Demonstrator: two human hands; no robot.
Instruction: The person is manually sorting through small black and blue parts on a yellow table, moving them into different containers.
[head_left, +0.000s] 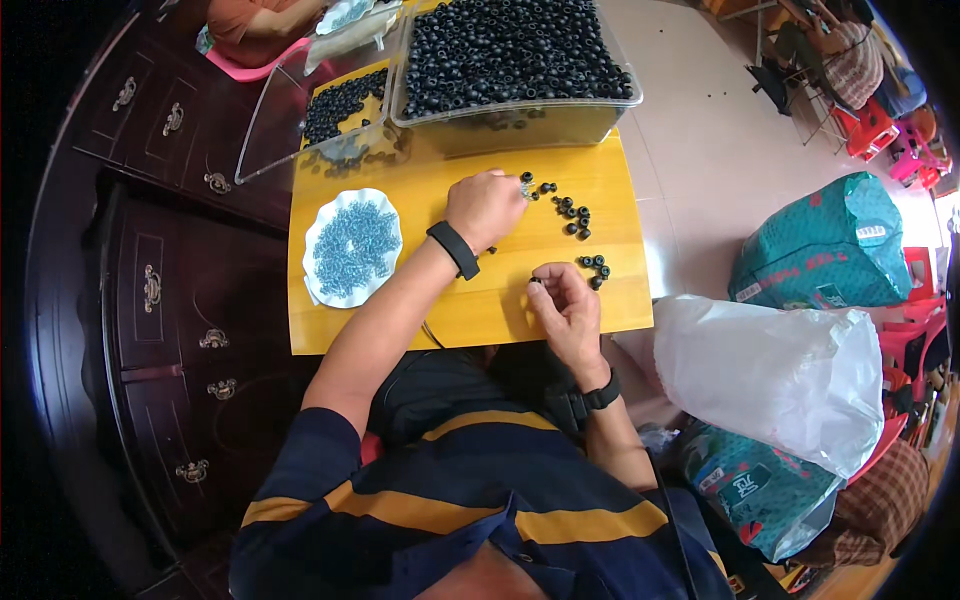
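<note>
Over a yellow tabletop (470,318), my left hand (485,207) is closed, palm down, its fingertips beside small clear pieces (526,187). Most of its fingers are hidden, so what they hold cannot be made out. Nearer to me, my right hand (567,312) pinches a small round black part (537,281) between thumb and forefinger. Loose black ring-like parts (584,212) lie right of the left hand, with another few black parts (600,262) by the right hand. A white scalloped plate (352,196) at left carries many small clear bluish pieces (350,250).
A clear bin (500,130) heaped with black parts stands at the table's far edge, beside a clear tray (265,120) holding more. Dark drawers (150,290) line the left. White (770,370) and teal bags (820,240) stand at right. Another person's arm (285,18) shows at top left.
</note>
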